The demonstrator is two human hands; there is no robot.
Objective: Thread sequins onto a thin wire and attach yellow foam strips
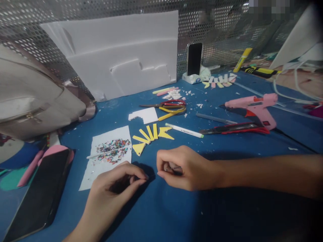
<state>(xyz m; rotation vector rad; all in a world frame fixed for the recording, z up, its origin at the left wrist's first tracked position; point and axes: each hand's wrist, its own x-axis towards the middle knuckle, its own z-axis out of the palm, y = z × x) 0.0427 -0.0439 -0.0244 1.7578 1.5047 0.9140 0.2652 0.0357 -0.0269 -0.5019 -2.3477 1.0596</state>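
My left hand [114, 188] hovers over the blue table, thumb and forefinger pinched together; anything between the tips is too small to make out. Facing it, my right hand [185, 168] has its fingers curled in a loose fist, and what it holds, if anything, is hidden. Just beyond both hands lie several yellow cut strips [145, 134], a yellow triangle [138, 148] and a yellow jagged-ended piece [166, 133]. A white sheet of paper [87, 178] bearing colourful glitter flakes [113, 149] lies beside my left hand. Behind my right hand is a white marker [185, 130].
Scissors [174, 105] and a white foam offcut [147, 115] lie mid-table. A red utility knife [237, 128] and a pink glue gun [254, 104] sit at right. Phones stand at the back [194, 59] and lie at left [37, 198], near a bag [37, 90]. White foam board [121, 50] leans behind.
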